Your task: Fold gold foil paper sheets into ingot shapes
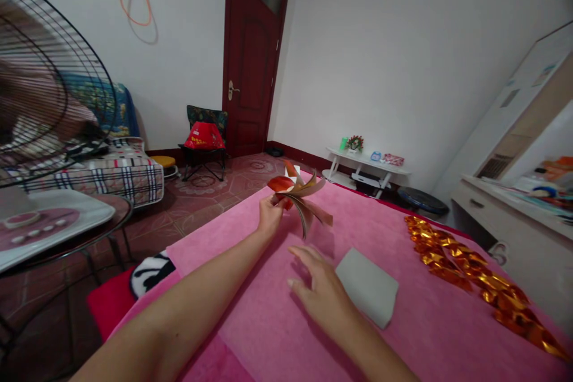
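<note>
My left hand [270, 212] is closed on one end of a stack of paper sheets [308, 198], raised above the pink cloth [250, 304]. The sheets bend and fan apart to the right; some are orange-red, others tan, with a white patch among them. My right hand [320, 280] is open and holds nothing, its fingers apart, below the sheets and not touching them. Just right of that hand, a flat grey block-like object [369, 286] lies on the cloth, its kind unclear. Rows of shiny gold folded foil pieces [474, 271] lie along the table's right side.
A fan [49, 77] stands at left, above a round side table [111, 215]. Behind are a bed [129, 173], a folding chair with a red bag [205, 136] and a door [253, 59]. A white shelf [367, 161], dark stool [423, 200] and cabinet [514, 221] are beyond the table.
</note>
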Demonstrator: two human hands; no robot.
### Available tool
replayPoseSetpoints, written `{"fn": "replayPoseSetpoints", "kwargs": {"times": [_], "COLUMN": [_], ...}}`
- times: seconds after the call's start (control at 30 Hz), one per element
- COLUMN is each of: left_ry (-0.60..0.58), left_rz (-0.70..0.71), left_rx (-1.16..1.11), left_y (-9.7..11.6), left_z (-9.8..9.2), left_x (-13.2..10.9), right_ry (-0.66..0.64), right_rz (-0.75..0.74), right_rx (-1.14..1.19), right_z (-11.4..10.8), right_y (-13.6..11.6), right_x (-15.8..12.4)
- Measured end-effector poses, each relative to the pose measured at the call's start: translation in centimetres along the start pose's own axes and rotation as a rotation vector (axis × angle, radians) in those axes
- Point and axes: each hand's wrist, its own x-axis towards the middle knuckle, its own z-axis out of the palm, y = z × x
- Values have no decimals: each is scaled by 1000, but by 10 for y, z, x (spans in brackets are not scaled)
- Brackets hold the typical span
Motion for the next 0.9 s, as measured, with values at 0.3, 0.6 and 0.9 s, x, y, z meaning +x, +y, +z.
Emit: {"fn": "replayPoseSetpoints", "kwargs": {"times": [0.3,0.6,0.9], "left_ry": [34,13,-51], "left_rz": [-21,-52,-68], "left_rx": [14,15,10], "left_y": [-3,-5,-1], "left_z": [-3,-3,1], "left_x": [0,-3,-9], "right_ry": [324,376,413], "right_rz": [18,40,13], "right_rx": [18,-61,-90], "right_z": [13,6,3], "right_y": [30,38,42], "right_x": [9,8,9]}}
